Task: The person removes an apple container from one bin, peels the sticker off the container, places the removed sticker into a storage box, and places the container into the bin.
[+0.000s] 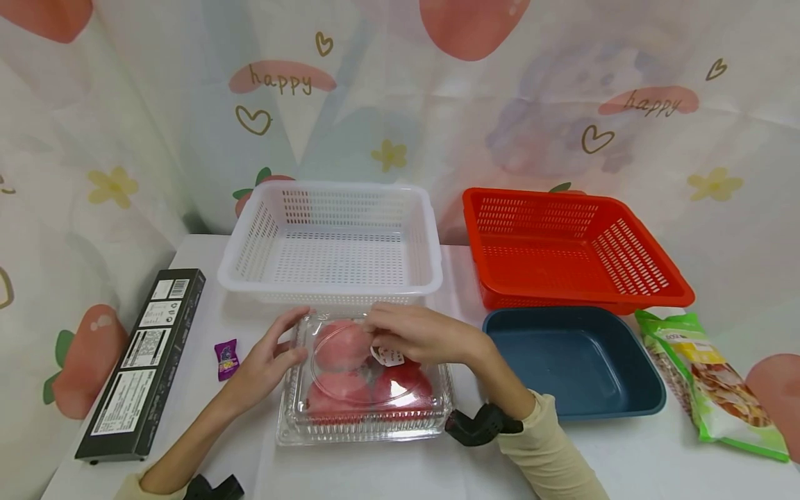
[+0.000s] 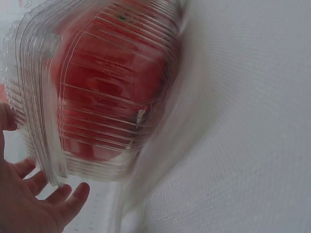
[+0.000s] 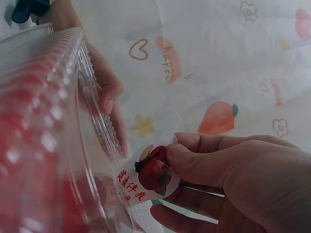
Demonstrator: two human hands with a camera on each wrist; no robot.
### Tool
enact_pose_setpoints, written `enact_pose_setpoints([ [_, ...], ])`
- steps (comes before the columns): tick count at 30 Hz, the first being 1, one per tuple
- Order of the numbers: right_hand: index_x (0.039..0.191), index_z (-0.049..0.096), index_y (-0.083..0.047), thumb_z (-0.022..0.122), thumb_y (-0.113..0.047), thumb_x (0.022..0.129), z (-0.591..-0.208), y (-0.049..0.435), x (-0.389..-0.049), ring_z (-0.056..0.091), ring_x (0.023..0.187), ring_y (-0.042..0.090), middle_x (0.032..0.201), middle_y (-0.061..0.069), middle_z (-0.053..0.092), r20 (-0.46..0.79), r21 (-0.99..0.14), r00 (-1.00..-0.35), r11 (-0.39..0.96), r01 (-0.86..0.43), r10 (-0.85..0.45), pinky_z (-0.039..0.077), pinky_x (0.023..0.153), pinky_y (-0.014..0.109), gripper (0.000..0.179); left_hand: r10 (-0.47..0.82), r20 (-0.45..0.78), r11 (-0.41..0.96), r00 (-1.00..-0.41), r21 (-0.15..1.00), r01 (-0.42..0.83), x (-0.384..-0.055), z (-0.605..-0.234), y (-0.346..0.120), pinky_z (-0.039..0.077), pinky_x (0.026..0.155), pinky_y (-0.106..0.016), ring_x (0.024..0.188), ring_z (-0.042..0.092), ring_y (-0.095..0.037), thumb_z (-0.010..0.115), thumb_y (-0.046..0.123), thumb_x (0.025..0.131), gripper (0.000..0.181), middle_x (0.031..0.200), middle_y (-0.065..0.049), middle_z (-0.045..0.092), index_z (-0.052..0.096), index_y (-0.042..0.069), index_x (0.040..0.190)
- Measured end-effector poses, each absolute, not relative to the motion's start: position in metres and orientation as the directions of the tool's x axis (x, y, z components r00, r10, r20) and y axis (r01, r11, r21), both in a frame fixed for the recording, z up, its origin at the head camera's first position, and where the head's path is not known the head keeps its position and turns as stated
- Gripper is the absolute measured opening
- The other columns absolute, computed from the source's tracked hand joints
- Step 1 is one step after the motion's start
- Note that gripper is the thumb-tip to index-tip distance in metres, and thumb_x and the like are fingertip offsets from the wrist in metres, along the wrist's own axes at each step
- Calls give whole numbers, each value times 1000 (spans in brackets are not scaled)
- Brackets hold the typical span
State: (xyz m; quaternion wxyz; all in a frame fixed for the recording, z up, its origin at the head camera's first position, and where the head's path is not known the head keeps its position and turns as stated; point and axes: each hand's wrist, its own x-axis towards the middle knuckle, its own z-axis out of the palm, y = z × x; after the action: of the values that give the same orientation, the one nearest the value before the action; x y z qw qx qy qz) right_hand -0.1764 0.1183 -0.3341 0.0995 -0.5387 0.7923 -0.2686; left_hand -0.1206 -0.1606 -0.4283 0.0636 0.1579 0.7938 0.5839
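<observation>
A clear plastic clamshell box (image 1: 362,432) of red apple-like fruits (image 1: 337,396) stands on the white table. Between the thumb and fingers of my right hand (image 1: 421,333) is a white sticker (image 1: 388,356) on the lid; the right wrist view shows apples and red characters printed on the sticker (image 3: 154,174). My left hand (image 1: 265,364) touches the box's left side and back left corner with spread fingers. In the left wrist view its fingertips (image 2: 60,191) lie along the box's rim.
Behind the box are a white basket (image 1: 234,274) and a red basket (image 1: 500,295). A dark blue tub (image 1: 556,410) and a green food packet (image 1: 719,389) are at the right. To the left lie a small purple wrapped sweet (image 1: 226,359) and a long black box (image 1: 146,361).
</observation>
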Motion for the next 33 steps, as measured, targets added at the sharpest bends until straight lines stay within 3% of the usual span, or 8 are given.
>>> enact_pose_setpoints([
  [16,97,57,-12,58,-6,94,-329,125,-176,52,85,6,94,0,60,174,-558,-420,263,-787,-891,49,74,17,7,324,86,271,-942,946,179,-120,-428,-160,55,89,-52,124,50,-53,50,15,99,58,156,-20,27,25,12,151],
  [33,102,56,-11,57,-7,95,-335,134,-168,49,87,6,99,0,54,182,-551,-460,297,-780,-869,49,73,16,8,320,79,276,-944,946,173,-120,-428,-159,55,89,-52,125,49,-53,49,16,99,58,156,-20,26,26,17,152],
])
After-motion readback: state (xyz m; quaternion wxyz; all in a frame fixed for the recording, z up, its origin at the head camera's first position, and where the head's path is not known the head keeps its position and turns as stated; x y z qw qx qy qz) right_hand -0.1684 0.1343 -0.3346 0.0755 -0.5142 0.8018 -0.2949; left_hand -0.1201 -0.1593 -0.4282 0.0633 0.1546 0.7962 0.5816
